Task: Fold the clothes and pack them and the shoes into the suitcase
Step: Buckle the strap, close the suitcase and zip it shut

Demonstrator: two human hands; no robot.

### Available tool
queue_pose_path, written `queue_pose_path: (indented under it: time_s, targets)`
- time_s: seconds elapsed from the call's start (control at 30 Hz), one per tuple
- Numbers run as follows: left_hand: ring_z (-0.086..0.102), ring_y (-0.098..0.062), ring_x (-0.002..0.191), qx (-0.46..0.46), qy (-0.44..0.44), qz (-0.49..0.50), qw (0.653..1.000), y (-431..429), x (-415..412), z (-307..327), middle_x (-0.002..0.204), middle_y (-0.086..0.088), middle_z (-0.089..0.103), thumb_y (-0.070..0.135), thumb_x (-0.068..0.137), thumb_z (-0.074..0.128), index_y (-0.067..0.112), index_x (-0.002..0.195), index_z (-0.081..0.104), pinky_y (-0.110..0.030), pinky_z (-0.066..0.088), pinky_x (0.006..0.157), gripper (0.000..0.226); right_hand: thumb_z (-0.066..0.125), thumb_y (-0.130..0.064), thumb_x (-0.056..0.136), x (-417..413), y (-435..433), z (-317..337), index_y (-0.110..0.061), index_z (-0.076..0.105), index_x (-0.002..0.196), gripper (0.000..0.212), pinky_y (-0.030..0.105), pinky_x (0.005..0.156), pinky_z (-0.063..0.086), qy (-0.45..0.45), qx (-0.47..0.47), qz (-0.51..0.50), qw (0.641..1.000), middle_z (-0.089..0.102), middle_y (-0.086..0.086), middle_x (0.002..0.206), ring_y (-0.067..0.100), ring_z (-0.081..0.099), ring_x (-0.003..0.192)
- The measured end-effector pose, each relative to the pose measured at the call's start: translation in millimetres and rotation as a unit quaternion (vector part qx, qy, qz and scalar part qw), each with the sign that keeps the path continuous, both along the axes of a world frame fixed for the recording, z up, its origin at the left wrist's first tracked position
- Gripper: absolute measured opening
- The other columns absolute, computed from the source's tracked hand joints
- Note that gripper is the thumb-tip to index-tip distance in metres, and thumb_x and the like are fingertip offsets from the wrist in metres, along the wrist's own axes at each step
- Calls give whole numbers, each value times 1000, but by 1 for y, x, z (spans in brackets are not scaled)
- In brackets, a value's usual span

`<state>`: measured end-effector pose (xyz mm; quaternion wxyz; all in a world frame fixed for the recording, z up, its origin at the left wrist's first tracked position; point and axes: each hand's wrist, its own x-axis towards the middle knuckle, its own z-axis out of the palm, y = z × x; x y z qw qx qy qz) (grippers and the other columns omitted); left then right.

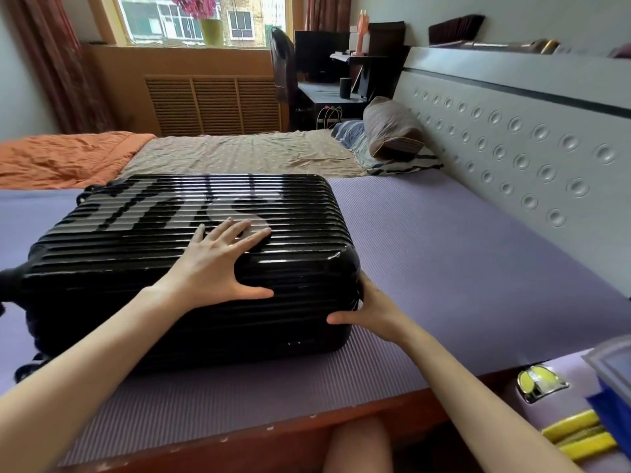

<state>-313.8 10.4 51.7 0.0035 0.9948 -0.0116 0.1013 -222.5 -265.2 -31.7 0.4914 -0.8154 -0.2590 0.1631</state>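
Note:
A black ribbed hard-shell suitcase (136,247) lies closed and flat on the purple mat (426,254) that covers the near part of the bed. My left hand (218,264) rests flat on the lid near its right end, fingers spread. My right hand (370,310) grips the suitcase's near right corner, thumb on the front side and fingers hidden behind the right end. No clothes or shoes are in sight; dark fabric or straps stick out at the suitcase's left end (34,356).
An orange blanket (61,158) lies at the back left of the bed and pillows (389,134) lie against the grey headboard (532,155). A purple nightstand with yellow trim (546,390) and a blue box (611,401) stand at the right. The wooden bed edge (273,435) runs along the front.

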Motion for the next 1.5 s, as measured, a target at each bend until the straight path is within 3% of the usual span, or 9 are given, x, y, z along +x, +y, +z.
queue_pose_path:
  time_s: [0.33, 0.57, 0.77, 0.97, 1.03, 1.17, 1.27, 1.37, 1.5]
  targets:
    - [18, -19, 144, -14, -35, -4, 999, -8, -2, 0, 154, 2, 25, 100, 46, 22, 51, 143, 18, -51, 17, 115, 108, 85, -15, 66, 2, -5, -1, -32, 34, 142, 93, 33, 107, 41, 28, 35, -6, 999, 57, -17, 125, 2, 53, 117]
    - [22, -20, 143, -4, -56, -5, 998, -10, -3, -7, 152, 1, 31, 100, 49, 18, 49, 143, 21, -53, 19, 114, 107, 84, -44, 59, -5, -7, -7, -38, 21, 147, 108, 35, 110, 37, 24, 21, 0, 999, 52, -18, 134, 0, 47, 126]
    - [11, -17, 145, -4, -25, 1, 1000, -9, -2, -5, 156, 4, 20, 101, 46, 14, 54, 142, 8, -52, 11, 116, 107, 84, -37, 64, -6, -7, -3, -38, 18, 148, 107, 35, 110, 37, 34, 19, 10, 999, 49, -19, 134, 0, 46, 126]
    - [5, -18, 146, 1, -10, 1, 1000, -8, -3, -5, 157, 4, 13, 101, 47, 15, 54, 142, 2, -51, 7, 116, 106, 81, -22, 73, -13, -6, 7, -32, -2, 151, 114, 9, 105, 27, 48, 18, 9, 999, 30, -28, 141, -6, 33, 130]
    - [5, -18, 146, -5, -11, -3, 1000, -8, -3, -5, 157, 4, 13, 100, 48, 18, 53, 143, 4, -52, 7, 116, 107, 80, -27, 72, -15, -6, 16, -31, -13, 150, 121, 13, 108, 19, 41, 23, -10, 999, 15, -26, 144, -3, 18, 135]
    - [4, -18, 146, -2, -13, -4, 1000, -8, -5, -5, 158, 4, 12, 99, 49, 19, 53, 143, 2, -51, 6, 116, 106, 81, -33, 68, -19, -2, 32, -36, -15, 148, 124, 26, 114, 9, -20, 31, -26, 999, -3, -27, 148, -5, 1, 137]
    - [1, -18, 146, -4, -4, -2, 1000, -10, -5, -3, 158, 5, 9, 98, 48, 18, 53, 143, 0, -50, 5, 116, 106, 81, -45, 65, -21, 8, 42, -34, -10, 149, 125, 23, 114, -6, -146, -9, -18, 989, -14, -19, 156, -2, -18, 141]
    - [-1, -13, 146, -74, 8, 3, 997, -11, -7, 4, 158, 9, 10, 95, 52, 19, 53, 143, 12, -48, 1, 117, 100, 77, -60, 60, -23, 25, 55, -30, 6, 152, 120, 14, 108, -14, -275, -67, -5, 959, -5, -15, 158, 0, -19, 141]
    - [17, -8, 142, -213, -18, -26, 977, -5, -9, 15, 153, 11, 26, 83, 69, 30, 45, 137, 38, -46, 9, 118, 78, 52, -83, 52, -24, 40, 70, -33, 28, 147, 110, 23, 111, -10, -301, -114, -11, 947, 17, -15, 156, 8, -6, 145]
